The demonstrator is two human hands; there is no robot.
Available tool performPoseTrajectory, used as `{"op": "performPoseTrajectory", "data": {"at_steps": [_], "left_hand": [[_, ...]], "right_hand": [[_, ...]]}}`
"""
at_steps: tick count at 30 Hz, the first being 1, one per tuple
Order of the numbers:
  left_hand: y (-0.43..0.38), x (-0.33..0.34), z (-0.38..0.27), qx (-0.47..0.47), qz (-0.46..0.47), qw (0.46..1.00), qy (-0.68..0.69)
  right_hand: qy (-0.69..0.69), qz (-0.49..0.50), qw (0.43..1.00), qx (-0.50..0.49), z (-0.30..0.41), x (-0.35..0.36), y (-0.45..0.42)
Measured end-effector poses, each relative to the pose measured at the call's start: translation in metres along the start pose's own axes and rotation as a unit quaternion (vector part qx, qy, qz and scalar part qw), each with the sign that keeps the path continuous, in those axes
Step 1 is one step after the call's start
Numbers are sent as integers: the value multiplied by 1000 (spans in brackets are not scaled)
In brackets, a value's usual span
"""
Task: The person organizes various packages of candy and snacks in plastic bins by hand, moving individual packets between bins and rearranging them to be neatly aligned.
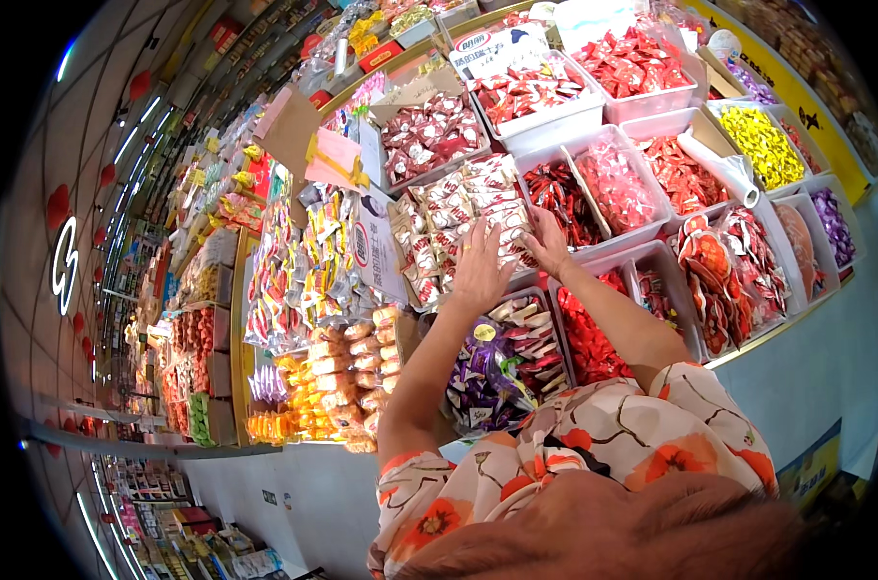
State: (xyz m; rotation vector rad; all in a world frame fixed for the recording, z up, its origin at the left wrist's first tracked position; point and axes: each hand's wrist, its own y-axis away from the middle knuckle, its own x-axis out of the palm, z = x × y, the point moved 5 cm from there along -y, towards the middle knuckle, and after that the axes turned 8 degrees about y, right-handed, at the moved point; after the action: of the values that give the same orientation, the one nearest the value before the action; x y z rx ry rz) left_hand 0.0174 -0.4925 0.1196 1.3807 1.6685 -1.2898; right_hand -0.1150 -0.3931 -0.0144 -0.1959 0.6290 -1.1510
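My left hand [480,270] lies palm down, fingers spread, on rows of white wrapped snack packets [450,210] with red lettering. Close to its right, my right hand [548,243] rests at the right edge of the same packets, fingers curved over them; whether it grips one cannot be told. Beyond the packets stands a bin of dark red wrapped sweets [433,138]. A divided white plastic bin [631,235] with red wrapped sweets is at the right. Below my left hand lie purple wrapped sweets [482,377] in a clear bag.
A printed sign [375,250] leans left of the packets, beside bagged sweets [323,261] and packaged bread rolls [352,355]. A cardboard flap [288,130] rises behind. At the right are a roll of plastic bags [722,170] and a bin of yellow sweets [762,145].
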Motion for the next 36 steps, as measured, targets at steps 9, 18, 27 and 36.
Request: {"op": "performPoseTrajectory", "data": {"at_steps": [9,18,27,36], "left_hand": [[66,-17,-8,-97,-18,994,50],[143,-37,-14,-231,-160,956,81],[177,-3,-42,-257,-181,942,117],[225,16,-61,-291,-208,928,101]], "right_hand": [[77,69,994,-32,-7,11,-1],[119,-19,993,6,-2,-12,26],[226,113,966,-43,8,-5,48],[212,113,963,-125,20,-17,55]]}}
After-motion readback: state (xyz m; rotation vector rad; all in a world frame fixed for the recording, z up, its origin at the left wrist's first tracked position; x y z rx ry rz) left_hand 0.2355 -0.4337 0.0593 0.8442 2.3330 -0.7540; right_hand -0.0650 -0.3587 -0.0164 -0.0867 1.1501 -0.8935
